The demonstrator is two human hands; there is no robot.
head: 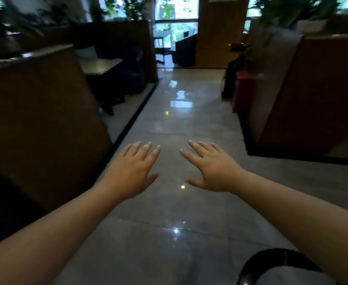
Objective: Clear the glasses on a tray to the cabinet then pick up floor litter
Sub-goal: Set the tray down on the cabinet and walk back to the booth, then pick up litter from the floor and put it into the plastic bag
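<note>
My left hand (pixel 133 170) and my right hand (pixel 211 168) are stretched out in front of me, palms down, fingers spread, holding nothing. They hover side by side over a glossy grey tiled floor (pixel 175 124) in an aisle. No tray, glasses, cabinet or litter shows anywhere in view.
A brown wooden partition (pixel 39 120) lines the left side, with a table (pixel 101 65) and dark chairs behind it. Another wooden partition (pixel 317 95) stands on the right, with a red object (pixel 245 89) beside it. Windows (pixel 175 9) and plants fill the far end.
</note>
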